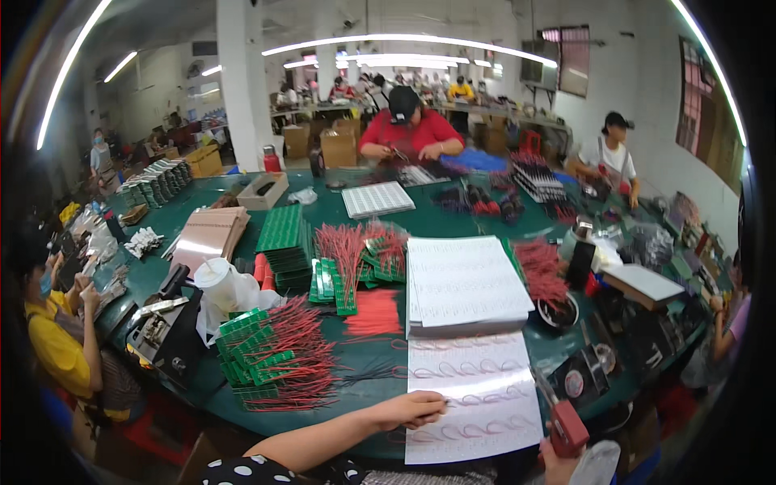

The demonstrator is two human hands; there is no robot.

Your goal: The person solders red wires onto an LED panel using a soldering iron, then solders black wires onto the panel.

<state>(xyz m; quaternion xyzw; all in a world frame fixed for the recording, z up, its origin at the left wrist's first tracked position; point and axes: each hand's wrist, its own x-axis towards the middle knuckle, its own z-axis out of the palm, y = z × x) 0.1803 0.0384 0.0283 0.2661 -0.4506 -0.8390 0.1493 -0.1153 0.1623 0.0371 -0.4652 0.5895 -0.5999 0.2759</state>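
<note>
In front of me lies a white panel (473,443) with rows of small markings and thin, looped red and dark wires across it. Over its left part is my left hand (416,409), fingers pinched; whatever is between the fingertips is too small to make out. My right hand (556,464), at the panel's lower right corner, is wrapped round a tool with a boxy red handle (569,427) and a long grey metal front, which points up and left along the panel's edge. Just beyond the panel rises a thick stack of similar white panels (465,279).
Left are green circuit boards with red wires (279,356), cut red wires (372,314), green boards (283,238) and a lidded cup (214,279). Right are a wire bundle (540,268), a black bowl (558,314) and a dark box (578,376). Co-workers sit around the green table (323,184).
</note>
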